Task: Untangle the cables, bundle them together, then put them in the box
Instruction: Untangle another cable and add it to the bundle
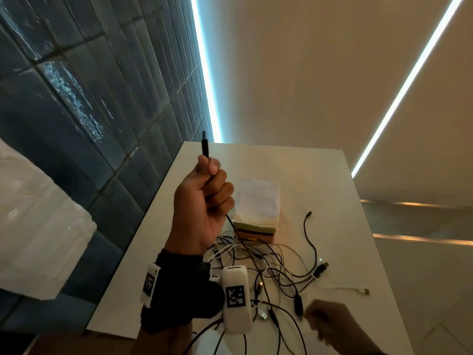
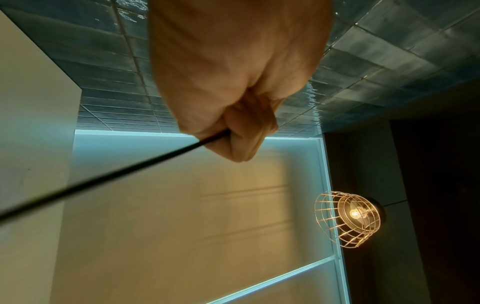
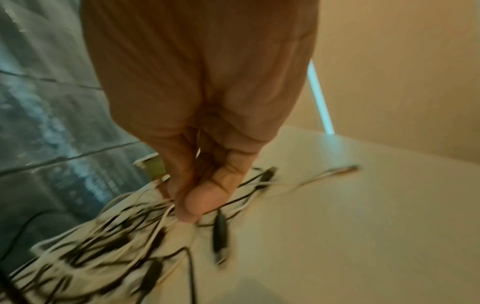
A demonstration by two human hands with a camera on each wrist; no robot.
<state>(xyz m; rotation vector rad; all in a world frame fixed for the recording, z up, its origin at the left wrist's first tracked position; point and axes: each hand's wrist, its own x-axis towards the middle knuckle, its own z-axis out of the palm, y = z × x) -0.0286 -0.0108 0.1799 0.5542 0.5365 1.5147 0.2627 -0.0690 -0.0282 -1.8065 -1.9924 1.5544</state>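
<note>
The left hand (image 1: pixel 202 208) is raised above the smooth white counter (image 1: pixel 332 190), its grip curling tight around a thin black cable (image 1: pixel 205 147) whose stiff plug end is sticking up past the fingers. Below it, slim black and white cables (image 1: pixel 268 267) are lying knotted on the counter just in front of a small squat box (image 1: pixel 256 233) with crumpled pale paper on top. The right hand (image 3: pixel 207 185) is blurring low over the tangle with fingers loosely bent, its grip impossible to tell, while only the left wrist view is showing a wire-cage lamp (image 2: pixel 348 218).
</note>
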